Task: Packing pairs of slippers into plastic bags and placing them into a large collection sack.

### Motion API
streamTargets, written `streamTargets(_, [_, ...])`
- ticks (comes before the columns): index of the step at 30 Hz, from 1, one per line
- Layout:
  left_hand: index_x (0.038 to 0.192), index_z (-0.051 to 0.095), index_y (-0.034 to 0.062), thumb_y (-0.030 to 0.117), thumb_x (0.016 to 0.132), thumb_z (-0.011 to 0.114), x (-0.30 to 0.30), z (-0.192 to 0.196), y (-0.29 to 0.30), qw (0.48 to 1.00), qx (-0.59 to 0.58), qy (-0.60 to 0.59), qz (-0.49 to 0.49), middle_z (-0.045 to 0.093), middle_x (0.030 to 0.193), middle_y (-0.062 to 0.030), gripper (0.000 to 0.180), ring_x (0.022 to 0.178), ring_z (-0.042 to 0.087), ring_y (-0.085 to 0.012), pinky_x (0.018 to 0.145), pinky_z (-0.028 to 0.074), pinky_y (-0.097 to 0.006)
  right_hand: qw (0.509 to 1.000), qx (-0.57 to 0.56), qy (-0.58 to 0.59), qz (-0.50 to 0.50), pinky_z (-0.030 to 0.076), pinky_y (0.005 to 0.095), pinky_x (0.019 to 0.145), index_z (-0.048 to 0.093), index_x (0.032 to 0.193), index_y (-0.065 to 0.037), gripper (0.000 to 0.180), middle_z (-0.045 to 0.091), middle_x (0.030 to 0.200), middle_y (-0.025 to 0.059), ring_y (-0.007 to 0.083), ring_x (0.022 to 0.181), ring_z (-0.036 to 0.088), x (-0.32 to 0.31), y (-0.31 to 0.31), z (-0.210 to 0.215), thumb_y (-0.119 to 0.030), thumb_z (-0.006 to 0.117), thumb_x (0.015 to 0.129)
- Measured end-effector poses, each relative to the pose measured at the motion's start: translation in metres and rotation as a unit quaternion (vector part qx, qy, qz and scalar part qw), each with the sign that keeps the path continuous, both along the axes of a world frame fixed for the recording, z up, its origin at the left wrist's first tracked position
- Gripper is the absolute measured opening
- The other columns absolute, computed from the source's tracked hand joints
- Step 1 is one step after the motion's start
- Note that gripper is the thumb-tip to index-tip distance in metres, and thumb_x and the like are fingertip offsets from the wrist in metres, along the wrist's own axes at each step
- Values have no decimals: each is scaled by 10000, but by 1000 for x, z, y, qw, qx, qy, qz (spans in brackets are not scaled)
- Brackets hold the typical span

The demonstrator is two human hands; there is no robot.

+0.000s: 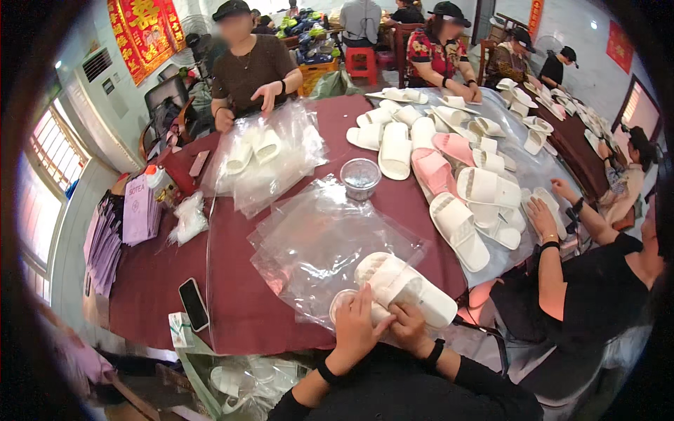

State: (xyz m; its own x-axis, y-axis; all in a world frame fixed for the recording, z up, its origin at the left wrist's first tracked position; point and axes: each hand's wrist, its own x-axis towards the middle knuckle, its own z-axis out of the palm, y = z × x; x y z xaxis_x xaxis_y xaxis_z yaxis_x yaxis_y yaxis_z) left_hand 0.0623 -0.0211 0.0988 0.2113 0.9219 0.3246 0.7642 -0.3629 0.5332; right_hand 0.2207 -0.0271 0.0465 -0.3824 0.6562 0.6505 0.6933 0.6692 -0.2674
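Watching from afar, I see maroon cloth [246, 281] bearing flat, clear plastic bags [319, 235], then the left hand [356, 324] clamped on a pair of white open-toed slippers [406, 282] at the cloth's near edge, and the right hand [410, 331] gripping them too.

Lettering [136, 191] on lilac bag [142, 219], red banner [146, 42]
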Motion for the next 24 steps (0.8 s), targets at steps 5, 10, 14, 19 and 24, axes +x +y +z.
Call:
streamTargets(5, [1282,473,41,340,737,702,-9,-24,-5,994,54,54,-76,433,1311,-224,662,1141,437,-376,944,365,-454,995,-57,42,-72,495,394,762,589,795,11,190,593,1033,148,326,923,577,-5,-3,-6,-94,620,640])
streamTargets(10, [1275,490,71,319,730,696,-23,-19,-9,983,45,156,-81,379,1359,-230,633,1259,348,-402,1022,287,-511,994,-96,55,-18,456,424,840,591,926,11,305,552,1140,175,341,1017,541,-14,-6,-13,-69,637,635])
streamTargets(14, [1276,494,73,279,764,656,-26,-24,-7,974,84,196,-70,388,1372,-187,575,1285,322,-404,1033,272,-519,991,-125,27,-32,420,439,873,573,990,7,349,508,1221,181,338,1081,509,-19,-15,-26,-80,636,658])
streamTargets(19, [1275,501,70,157,825,562,-29,-36,0,975,98,152,-129,436,1359,-125,462,1277,338,-417,1030,280,-530,979,-197,3,-45,375,457,892,551,1115,-7,422,455,1299,191,341,1165,456,-31,-13,-32,-178,629,738])
streamTargets(24, [1259,516,69,157,819,576,-10,-36,-7,978,73,74,-179,460,1347,-109,453,1262,374,-404,1017,306,-526,975,-208,-21,-77,364,474,879,552,1159,-28,466,482,1262,182,347,1148,463,-32,-8,-52,-228,607,741])
